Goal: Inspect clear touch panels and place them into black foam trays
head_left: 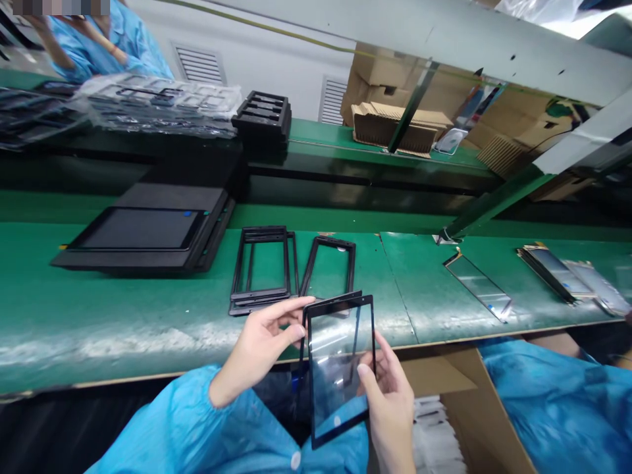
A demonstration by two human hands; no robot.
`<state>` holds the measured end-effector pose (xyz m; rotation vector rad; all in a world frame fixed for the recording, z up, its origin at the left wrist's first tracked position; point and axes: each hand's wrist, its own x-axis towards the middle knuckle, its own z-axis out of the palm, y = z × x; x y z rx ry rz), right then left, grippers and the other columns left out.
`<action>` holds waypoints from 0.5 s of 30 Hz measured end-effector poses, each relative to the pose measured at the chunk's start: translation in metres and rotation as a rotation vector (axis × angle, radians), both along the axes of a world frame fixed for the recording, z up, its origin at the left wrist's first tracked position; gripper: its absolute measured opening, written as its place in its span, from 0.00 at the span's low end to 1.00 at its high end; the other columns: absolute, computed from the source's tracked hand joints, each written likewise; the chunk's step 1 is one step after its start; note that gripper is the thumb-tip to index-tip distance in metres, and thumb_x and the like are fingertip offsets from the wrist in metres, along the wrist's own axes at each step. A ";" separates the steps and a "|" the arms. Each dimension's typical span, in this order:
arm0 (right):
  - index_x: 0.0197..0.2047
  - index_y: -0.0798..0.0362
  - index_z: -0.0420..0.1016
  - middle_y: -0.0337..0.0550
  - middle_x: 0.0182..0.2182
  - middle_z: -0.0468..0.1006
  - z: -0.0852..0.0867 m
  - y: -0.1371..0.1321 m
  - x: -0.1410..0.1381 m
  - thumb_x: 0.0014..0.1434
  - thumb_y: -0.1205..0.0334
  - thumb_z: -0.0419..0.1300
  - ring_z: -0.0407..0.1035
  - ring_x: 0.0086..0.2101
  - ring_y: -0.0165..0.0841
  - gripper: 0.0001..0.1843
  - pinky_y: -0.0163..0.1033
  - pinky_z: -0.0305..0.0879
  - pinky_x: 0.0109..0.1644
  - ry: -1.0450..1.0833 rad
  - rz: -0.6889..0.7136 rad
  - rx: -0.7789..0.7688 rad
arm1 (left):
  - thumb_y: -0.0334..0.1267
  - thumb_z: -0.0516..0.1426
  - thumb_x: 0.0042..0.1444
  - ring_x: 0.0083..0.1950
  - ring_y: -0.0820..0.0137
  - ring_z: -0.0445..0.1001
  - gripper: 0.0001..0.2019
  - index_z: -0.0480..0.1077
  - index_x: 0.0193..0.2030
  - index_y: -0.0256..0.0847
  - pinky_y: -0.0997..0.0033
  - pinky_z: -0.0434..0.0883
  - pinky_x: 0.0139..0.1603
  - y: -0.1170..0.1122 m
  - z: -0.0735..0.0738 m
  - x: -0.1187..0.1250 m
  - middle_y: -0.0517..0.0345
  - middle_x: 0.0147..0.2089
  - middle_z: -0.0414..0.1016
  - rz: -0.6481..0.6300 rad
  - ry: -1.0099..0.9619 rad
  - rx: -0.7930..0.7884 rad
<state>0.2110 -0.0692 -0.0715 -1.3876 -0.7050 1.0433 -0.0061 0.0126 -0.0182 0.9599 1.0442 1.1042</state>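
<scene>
My right hand (390, 395) grips the right edge of a clear glass touch panel (340, 368) with a black border, thumb in front and fingers behind. Directly behind the panel is a thin black frame (303, 355), mostly hidden by it. My left hand (266, 345) pinches this frame near its upper left corner. Both pieces are tilted and held close together above my lap, at the bench's front edge. Whether they touch is unclear. Just beyond my hands lie a small stack of black frames (286, 263) and a separate black frame (352, 263).
At left, a display panel (141, 228) rests on stacked black foam sheets (217, 230). Right on the green bench (395, 303) lie a glass panel (478, 286) and several stacked panels (557, 270). A cardboard box (486, 408) stands below. Co-workers' blue sleeves (567, 401) show nearby.
</scene>
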 end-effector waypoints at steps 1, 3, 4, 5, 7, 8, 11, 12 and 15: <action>0.67 0.50 0.74 0.39 0.34 0.77 0.001 0.000 -0.001 0.59 0.50 0.74 0.70 0.30 0.31 0.36 0.31 0.69 0.27 0.000 -0.002 -0.001 | 0.37 0.72 0.53 0.33 0.68 0.79 0.20 0.85 0.54 0.45 0.73 0.80 0.33 -0.001 0.000 0.001 0.55 0.35 0.82 -0.004 0.000 -0.011; 0.68 0.50 0.73 0.39 0.35 0.78 0.002 -0.001 -0.002 0.60 0.50 0.74 0.70 0.30 0.31 0.36 0.31 0.70 0.28 -0.006 -0.002 -0.005 | 0.38 0.72 0.53 0.34 0.68 0.79 0.21 0.85 0.55 0.45 0.74 0.80 0.33 -0.002 -0.001 0.001 0.55 0.35 0.81 -0.011 -0.007 -0.031; 0.68 0.50 0.73 0.39 0.35 0.78 0.002 -0.001 -0.002 0.60 0.50 0.74 0.70 0.30 0.31 0.36 0.31 0.70 0.28 -0.009 0.000 -0.006 | 0.39 0.72 0.53 0.34 0.68 0.79 0.21 0.84 0.55 0.45 0.73 0.80 0.32 -0.002 -0.002 0.002 0.54 0.35 0.81 -0.016 -0.015 -0.039; 0.68 0.49 0.73 0.39 0.34 0.78 0.002 -0.001 -0.002 0.60 0.50 0.74 0.70 0.30 0.31 0.36 0.31 0.70 0.28 -0.011 0.007 -0.005 | 0.40 0.72 0.54 0.35 0.67 0.79 0.22 0.84 0.56 0.45 0.73 0.80 0.32 -0.003 -0.004 0.002 0.54 0.36 0.81 -0.018 -0.023 -0.042; 0.69 0.49 0.73 0.40 0.34 0.78 0.001 -0.002 -0.001 0.61 0.50 0.74 0.70 0.30 0.31 0.36 0.31 0.70 0.27 -0.011 0.027 -0.004 | 0.42 0.72 0.55 0.35 0.68 0.79 0.23 0.83 0.57 0.44 0.73 0.80 0.33 -0.004 -0.007 0.001 0.54 0.36 0.81 -0.020 -0.037 -0.046; 0.69 0.49 0.73 0.40 0.34 0.78 0.000 -0.002 0.000 0.60 0.50 0.74 0.70 0.30 0.31 0.36 0.31 0.70 0.27 -0.013 0.038 -0.005 | 0.43 0.72 0.55 0.34 0.68 0.79 0.23 0.83 0.58 0.44 0.73 0.80 0.33 -0.005 -0.009 0.001 0.54 0.36 0.81 -0.019 -0.045 -0.047; 0.69 0.48 0.72 0.41 0.35 0.79 -0.001 -0.002 0.001 0.61 0.51 0.73 0.70 0.30 0.32 0.36 0.31 0.70 0.26 -0.012 0.058 -0.006 | 0.43 0.72 0.56 0.35 0.68 0.80 0.24 0.82 0.59 0.45 0.73 0.81 0.33 -0.006 -0.013 0.000 0.54 0.36 0.81 -0.020 -0.071 -0.051; 0.69 0.48 0.72 0.41 0.35 0.79 -0.001 -0.002 0.001 0.61 0.51 0.73 0.70 0.30 0.31 0.36 0.31 0.70 0.26 -0.013 0.059 -0.005 | 0.43 0.73 0.56 0.35 0.68 0.80 0.24 0.82 0.59 0.46 0.73 0.81 0.34 -0.006 -0.014 0.000 0.54 0.37 0.81 -0.022 -0.081 -0.057; 0.69 0.48 0.72 0.40 0.35 0.78 -0.002 -0.002 0.001 0.62 0.51 0.72 0.70 0.29 0.30 0.34 0.30 0.70 0.26 -0.022 0.062 -0.003 | 0.43 0.73 0.56 0.35 0.69 0.80 0.25 0.82 0.60 0.46 0.74 0.81 0.34 -0.005 -0.017 0.000 0.54 0.37 0.81 -0.029 -0.110 -0.084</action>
